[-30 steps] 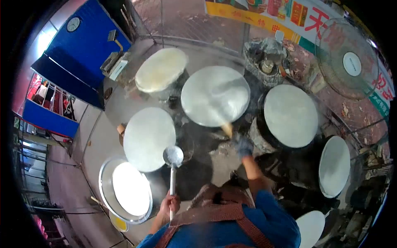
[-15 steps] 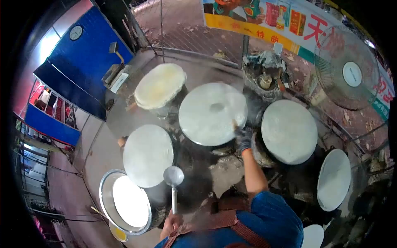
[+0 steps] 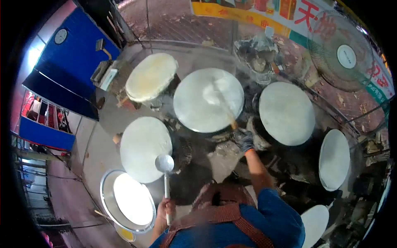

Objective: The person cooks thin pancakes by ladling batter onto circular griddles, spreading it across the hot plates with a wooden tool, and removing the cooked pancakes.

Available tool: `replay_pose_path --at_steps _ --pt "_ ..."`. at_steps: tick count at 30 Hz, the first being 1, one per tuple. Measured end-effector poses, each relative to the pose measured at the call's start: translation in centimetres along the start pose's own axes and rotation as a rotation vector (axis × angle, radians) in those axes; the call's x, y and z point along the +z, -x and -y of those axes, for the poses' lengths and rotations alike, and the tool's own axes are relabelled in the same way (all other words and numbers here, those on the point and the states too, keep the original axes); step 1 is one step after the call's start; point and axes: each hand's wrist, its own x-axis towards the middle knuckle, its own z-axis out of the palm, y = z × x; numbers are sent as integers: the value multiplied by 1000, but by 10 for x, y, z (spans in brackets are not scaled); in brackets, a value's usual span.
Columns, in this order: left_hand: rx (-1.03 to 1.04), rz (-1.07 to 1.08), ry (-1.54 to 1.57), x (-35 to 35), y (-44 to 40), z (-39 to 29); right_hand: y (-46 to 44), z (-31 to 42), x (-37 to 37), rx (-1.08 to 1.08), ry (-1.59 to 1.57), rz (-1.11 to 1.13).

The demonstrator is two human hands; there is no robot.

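My left hand (image 3: 166,205) is closed around the handle of a metal ladle (image 3: 164,163), whose bowl overlaps the edge of the left round griddle (image 3: 144,144). In a dark glove with an orange cuff, my right hand (image 3: 243,139) grips the wooden handle of a batter spreader (image 3: 228,112). Its far end, blurred, lies over the middle griddle (image 3: 192,103), which is coated in wet white batter. Below the left griddle stands a metal basin (image 3: 106,196) of white batter (image 3: 132,200).
A yellowish sheet covers the back-left griddle (image 3: 151,76). More white-topped griddles stand to the right, one nearest (image 3: 285,113) and another beyond it (image 3: 334,159). A fan (image 3: 346,56) is at upper right; a cluttered stand (image 3: 258,62) is behind. Steam drifts around.
The view has shifted, so the griddles sit higher in it. The spreader's handle now points further across the middle griddle, and a dark round patch there no longer shows. The left hand keeps the ladle.
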Motion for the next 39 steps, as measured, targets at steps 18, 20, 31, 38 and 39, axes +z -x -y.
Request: replay_pose_path --at_steps 18,20,31,38,39 --pt "72 113 -383 173 -171 -82 52 241 -2 -47 1485 221" --pt "103 96 -419 204 -184 -69 59 246 -15 45 1414 81" --pt "-18 176 -348 212 -181 -30 165 188 53 -398 1383 -109" --pt "-135 144 -217 157 -97 -20 192 194 50 -922 1577 -265" --pt "-199 169 -132 163 -92 -22 192 196 54 -884 1481 -332"
